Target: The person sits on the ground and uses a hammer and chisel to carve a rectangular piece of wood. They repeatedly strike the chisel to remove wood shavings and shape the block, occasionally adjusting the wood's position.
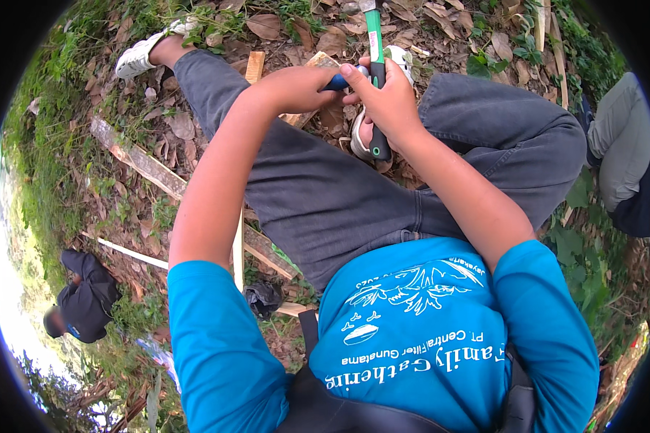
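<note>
My left hand (307, 88) is closed, its fingers partly turned out of sight, on a small blue-handled tool (336, 83). A greyish end of that tool shows near my right thumb, but its kind is unclear. In my right hand (393, 101) is a hammer (378, 68) with a green and black handle. Its head points away at the top edge and is partly cut off, while the handle's black end hangs down past my palm. Both hands meet above the ground between my bent legs, close to a white shoe (361, 138).
A wooden board (137, 160) and a thin pale strip (126, 250) lie at the left on leaf litter. More wood pieces (255, 66) lie beyond my left arm. Another person (87, 296) in dark clothes is at far left; a person's grey-trousered leg (620, 141) is at right.
</note>
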`<action>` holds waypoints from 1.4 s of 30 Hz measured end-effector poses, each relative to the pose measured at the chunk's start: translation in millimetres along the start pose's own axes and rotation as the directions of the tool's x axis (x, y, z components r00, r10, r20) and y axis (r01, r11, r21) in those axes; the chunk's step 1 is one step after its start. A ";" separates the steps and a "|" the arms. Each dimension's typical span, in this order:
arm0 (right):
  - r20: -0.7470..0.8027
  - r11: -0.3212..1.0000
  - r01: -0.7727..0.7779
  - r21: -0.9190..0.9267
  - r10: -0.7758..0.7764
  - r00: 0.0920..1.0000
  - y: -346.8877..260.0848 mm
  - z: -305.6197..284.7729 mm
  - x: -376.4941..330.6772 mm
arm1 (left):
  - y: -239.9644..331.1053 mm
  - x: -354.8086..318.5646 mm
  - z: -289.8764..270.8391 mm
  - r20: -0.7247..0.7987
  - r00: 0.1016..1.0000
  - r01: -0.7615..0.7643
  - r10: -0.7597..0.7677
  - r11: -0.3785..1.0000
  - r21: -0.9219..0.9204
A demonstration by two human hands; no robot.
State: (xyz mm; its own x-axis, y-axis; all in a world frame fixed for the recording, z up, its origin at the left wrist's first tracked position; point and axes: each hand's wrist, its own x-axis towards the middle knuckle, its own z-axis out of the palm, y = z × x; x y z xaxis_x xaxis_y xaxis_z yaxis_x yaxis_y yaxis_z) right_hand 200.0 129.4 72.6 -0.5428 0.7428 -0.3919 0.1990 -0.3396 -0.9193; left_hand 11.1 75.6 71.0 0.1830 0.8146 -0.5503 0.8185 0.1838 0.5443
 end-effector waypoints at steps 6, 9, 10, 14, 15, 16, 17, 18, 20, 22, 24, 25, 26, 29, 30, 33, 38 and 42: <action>-0.028 0.988 0.104 0.113 -0.102 0.994 -45.3 -58.4 -45.5 | -2.4 -7.3 -2.2 -0.032 0.999 -0.040 0.041 0.999 0.019; 0.059 0.986 0.137 0.098 -0.143 0.988 -47.6 -79.2 -85.4 | -4.5 -0.9 0.5 0.008 1.000 0.006 -0.006 0.998 0.065; 0.084 0.990 0.141 -0.030 -0.138 0.987 -35.5 -77.9 -95.9 | -0.3 -0.9 -2.6 0.001 1.000 -0.027 0.027 0.997 0.073; 0.169 0.996 -0.009 -0.093 0.025 0.985 -10.5 -69.9 -105.8 | -7.9 0.8 3.5 -0.064 0.997 -0.039 0.044 0.997 0.069; 0.152 0.997 -0.067 -0.025 0.070 0.986 -27.4 -69.4 -106.2 | -11.0 0.4 4.8 -0.066 0.998 -0.018 0.022 0.998 0.058; 0.078 0.997 0.002 0.071 -0.008 0.997 -40.2 -71.0 -105.5 | -11.2 -2.5 7.0 -0.062 0.998 0.004 -0.002 0.999 0.045; -0.002 0.984 0.077 0.161 -0.078 0.997 -46.7 -72.0 -105.6 | -11.6 -5.6 8.9 -0.049 0.999 0.020 -0.019 1.000 0.022; -0.001 0.992 0.111 0.056 -0.111 0.994 -44.7 -72.5 -106.0 | -8.0 -3.8 4.3 -0.035 0.999 0.023 -0.023 1.000 0.007; 0.011 0.973 0.173 -0.155 -0.173 0.985 -28.2 -70.4 -104.2 | -3.4 -1.5 0.0 -0.017 0.999 0.036 -0.037 0.999 -0.021; 0.110 0.947 0.154 -0.282 -0.128 0.986 -4.9 -66.0 -93.0 | -1.3 2.3 -1.5 -0.007 0.999 0.047 -0.048 0.998 -0.040; 0.124 0.968 0.099 -0.231 -0.072 0.990 -2.2 -61.7 -86.4 | -7.4 3.6 3.7 -0.051 0.999 0.022 -0.019 0.998 0.062; 0.091 0.987 0.065 -0.144 -0.052 0.995 -15.3 -63.4 -88.7 | -9.1 0.4 10.0 -0.061 0.998 0.018 -0.012 0.995 0.100; 0.061 0.997 0.050 -0.055 -0.046 0.997 -30.2 -65.2 -85.2 | -13.0 0.3 10.3 -0.075 0.997 0.023 -0.017 0.996 0.084; -0.012 0.979 0.196 -0.060 -0.197 0.980 -35.5 -70.5 -82.2 | -22.8 2.9 14.3 -0.036 0.996 0.083 -0.083 0.996 -0.012; -0.012 0.924 0.325 -0.200 -0.334 0.943 -19.9 -64.9 -77.5 | -16.1 7.1 9.6 -0.011 0.997 0.078 -0.078 0.997 -0.026; 0.141 0.900 0.304 -0.312 -0.272 0.952 7.6 -53.9 -73.7 | -5.8 3.5 10.2 -0.074 0.997 -0.012 0.025 0.984 0.178; 0.122 0.969 0.228 -0.092 -0.217 0.969 -33.7 -56.8 -74.1 | -23.1 -6.8 8.2 -0.126 0.991 0.041 -0.050 0.996 -0.073; 0.177 0.874 0.414 -0.253 -0.379 0.908 -0.5 -54.7 -62.7 | -16.5 -7.7 5.4 -0.088 0.991 0.100 -0.103 0.994 -0.037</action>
State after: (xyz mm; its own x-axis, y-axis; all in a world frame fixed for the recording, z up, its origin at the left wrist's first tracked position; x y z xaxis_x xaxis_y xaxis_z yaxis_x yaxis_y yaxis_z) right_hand 278.6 114.5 95.7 -0.7132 0.7009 -0.0012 0.1559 0.1569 -0.9752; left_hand -0.8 63.3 62.8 0.0492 0.8363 -0.5460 0.8121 0.2848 0.5093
